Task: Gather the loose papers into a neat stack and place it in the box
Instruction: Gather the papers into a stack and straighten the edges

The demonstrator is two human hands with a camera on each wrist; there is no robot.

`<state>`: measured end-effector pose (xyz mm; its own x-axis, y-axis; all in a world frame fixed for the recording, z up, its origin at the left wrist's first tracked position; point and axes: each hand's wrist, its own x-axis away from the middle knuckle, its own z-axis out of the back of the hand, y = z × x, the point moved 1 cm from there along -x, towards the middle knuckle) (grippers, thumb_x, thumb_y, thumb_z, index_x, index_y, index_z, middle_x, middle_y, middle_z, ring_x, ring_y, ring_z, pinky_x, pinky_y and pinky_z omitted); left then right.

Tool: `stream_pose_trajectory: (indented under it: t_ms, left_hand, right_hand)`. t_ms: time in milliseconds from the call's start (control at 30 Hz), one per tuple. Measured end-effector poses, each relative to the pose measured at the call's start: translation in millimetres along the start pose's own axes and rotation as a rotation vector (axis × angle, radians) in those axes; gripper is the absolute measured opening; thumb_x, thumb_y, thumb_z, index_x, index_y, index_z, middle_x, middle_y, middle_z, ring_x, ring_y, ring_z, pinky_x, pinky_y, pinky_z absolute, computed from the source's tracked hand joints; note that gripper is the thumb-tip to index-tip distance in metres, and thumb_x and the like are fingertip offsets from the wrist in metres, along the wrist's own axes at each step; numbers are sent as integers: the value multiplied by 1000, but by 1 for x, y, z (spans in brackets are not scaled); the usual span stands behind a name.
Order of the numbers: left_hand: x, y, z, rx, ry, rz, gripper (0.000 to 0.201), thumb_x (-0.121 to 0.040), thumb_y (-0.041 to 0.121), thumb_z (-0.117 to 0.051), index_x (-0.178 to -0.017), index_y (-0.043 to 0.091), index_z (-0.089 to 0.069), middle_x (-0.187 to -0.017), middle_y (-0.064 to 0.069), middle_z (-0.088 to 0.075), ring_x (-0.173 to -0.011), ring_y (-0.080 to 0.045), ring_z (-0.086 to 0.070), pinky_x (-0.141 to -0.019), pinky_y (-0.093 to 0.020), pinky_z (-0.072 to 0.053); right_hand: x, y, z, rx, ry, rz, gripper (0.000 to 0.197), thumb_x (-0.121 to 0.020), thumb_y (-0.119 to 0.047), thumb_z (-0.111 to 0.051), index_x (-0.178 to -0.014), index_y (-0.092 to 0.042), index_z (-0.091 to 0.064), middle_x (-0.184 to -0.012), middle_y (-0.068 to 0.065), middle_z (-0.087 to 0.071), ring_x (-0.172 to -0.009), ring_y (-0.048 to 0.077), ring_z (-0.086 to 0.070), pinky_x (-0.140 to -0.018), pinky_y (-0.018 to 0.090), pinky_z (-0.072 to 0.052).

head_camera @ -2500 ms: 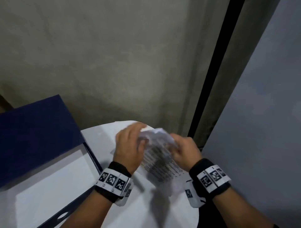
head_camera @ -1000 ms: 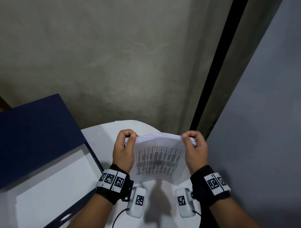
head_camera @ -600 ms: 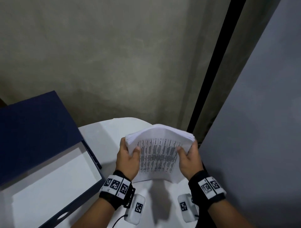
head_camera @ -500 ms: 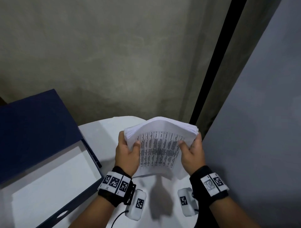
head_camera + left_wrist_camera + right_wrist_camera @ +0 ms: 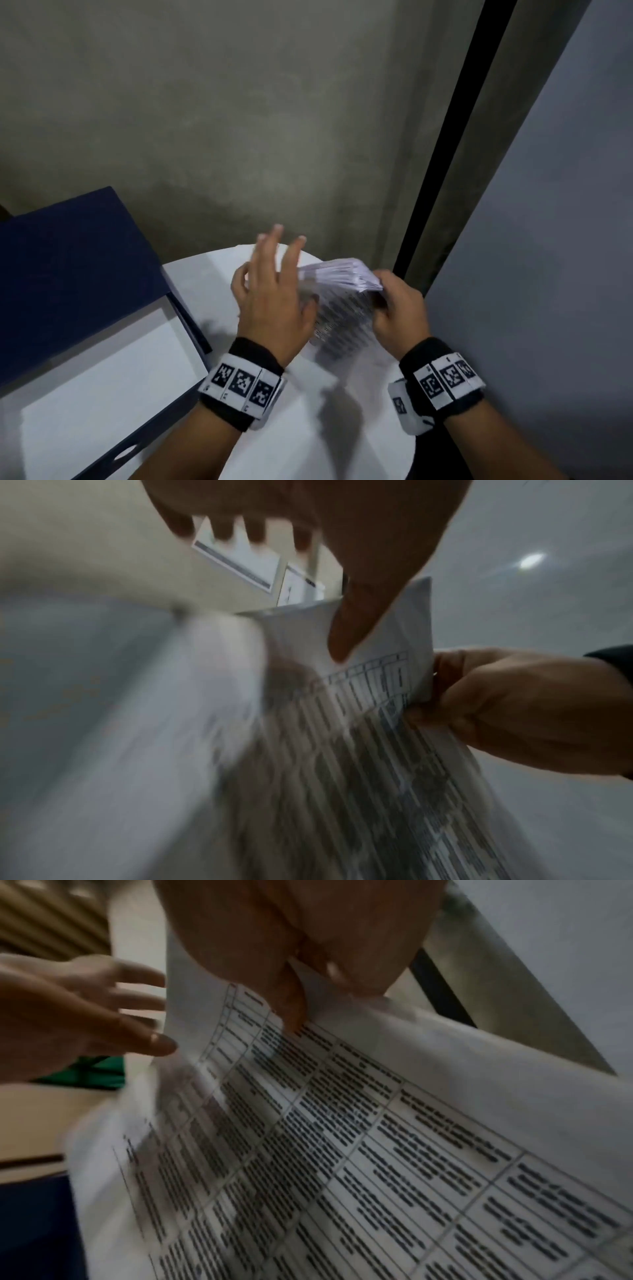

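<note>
My right hand (image 5: 397, 308) grips the right edge of a stack of printed papers (image 5: 342, 308), held on edge above the round white table (image 5: 301, 428). In the right wrist view its thumb (image 5: 291, 1001) pinches the top sheet of the papers (image 5: 342, 1150). At the stack's left edge my left hand (image 5: 274, 294) is open with fingers spread, its thumb (image 5: 157, 1042) against the paper edge. The left wrist view is blurred but shows the papers (image 5: 359, 750) and the right hand (image 5: 514, 710). The open navy box (image 5: 191, 329) with a white inside lies to the left.
The box's raised navy lid (image 5: 68, 274) stands at the far left. A concrete wall (image 5: 274, 137) rises behind the table, with a black strip (image 5: 445, 171) and a grey panel (image 5: 548, 274) to the right. The table's rim (image 5: 409, 455) curves close to my right wrist.
My left hand has let go of the stack and spread its fingers. The stack has sunk lower and is now held by my right hand alone.
</note>
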<state>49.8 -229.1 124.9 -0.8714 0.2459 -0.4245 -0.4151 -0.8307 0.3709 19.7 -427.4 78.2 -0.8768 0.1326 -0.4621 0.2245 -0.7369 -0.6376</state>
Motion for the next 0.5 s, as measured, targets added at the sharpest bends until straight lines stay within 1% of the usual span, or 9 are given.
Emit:
stream_pose_trajectory:
  t_ms: [67,133,167,233,300,333,400,433,500]
  left_hand:
    - [-9,0,0,123,-183,-20,47,-76,20,-60,-120,30,-47,-117,4,-64,-113,-21,-59,-95,-36,-37]
    - [-11,-7,-6,302,-265,29,24,-82,17,-62,-100,29,-52,-88,5,-70,-88,-26,-64,-73,-32,-48]
    - [-10,-11,-10,359,-252,56,19,-83,17,-64,-94,28,-52,-82,6,-70,-82,-26,-64,-68,-32,-50]
    - [-5,-18,-15,462,-200,106,20,-82,14,-68,-91,25,-55,-80,7,-70,-81,-22,-66,-69,-33,-53]
    - [-1,-24,-20,632,-172,194,24,-79,6,-71,-94,22,-62,-86,7,-72,-85,-15,-67,-74,-28,-54]
    - [1,-28,-21,725,-174,252,28,-79,2,-71,-96,22,-65,-90,7,-73,-87,-11,-67,-75,-23,-53]
    - [5,-36,-23,916,-183,373,34,-78,-5,-71,-100,21,-66,-97,4,-74,-92,-10,-68,-78,-20,-50]
    - [6,-40,-25,993,-187,423,35,-78,-6,-70,-101,21,-66,-100,2,-74,-93,-13,-69,-81,-23,-51]
    - [8,-43,-32,1063,-199,480,35,-80,-7,-69,-101,21,-64,-101,0,-74,-94,-15,-70,-81,-28,-52]
  right_hand:
    - [-8,-12,7,79,-117,110,47,-66,6,-42,-104,-11,-64,-95,3,-68,-87,16,-60,-77,18,-45]
    - [-10,-15,13,121,-172,168,47,-69,5,-44,-108,-14,-64,-100,1,-69,-91,21,-61,-79,33,-51]
    - [-11,-13,17,141,-148,184,44,-73,2,-48,-110,-17,-64,-101,-2,-69,-92,20,-62,-80,38,-51]
    - [-7,1,30,211,-5,137,33,-83,-15,-64,-115,-23,-62,-109,-5,-68,-101,17,-61,-90,45,-48]
    - [6,29,46,200,196,-80,52,-79,-32,-78,-126,-30,-54,-130,-2,-58,-122,17,-51,-106,41,-39]
    - [16,45,54,84,301,-225,63,-75,-32,-81,-129,-38,-48,-139,-1,-51,-129,17,-45,-109,36,-37]
    - [30,68,65,-374,423,-511,73,-73,-29,-83,-125,-56,-39,-142,-5,-45,-130,19,-46,-103,28,-45]
    - [35,78,67,-612,418,-611,72,-74,-29,-81,-123,-59,-38,-137,-7,-50,-125,22,-52,-96,33,-50]
    - [42,92,70,-876,286,-722,62,-76,-26,-76,-126,-45,-47,-122,-2,-64,-108,26,-65,-81,40,-57]
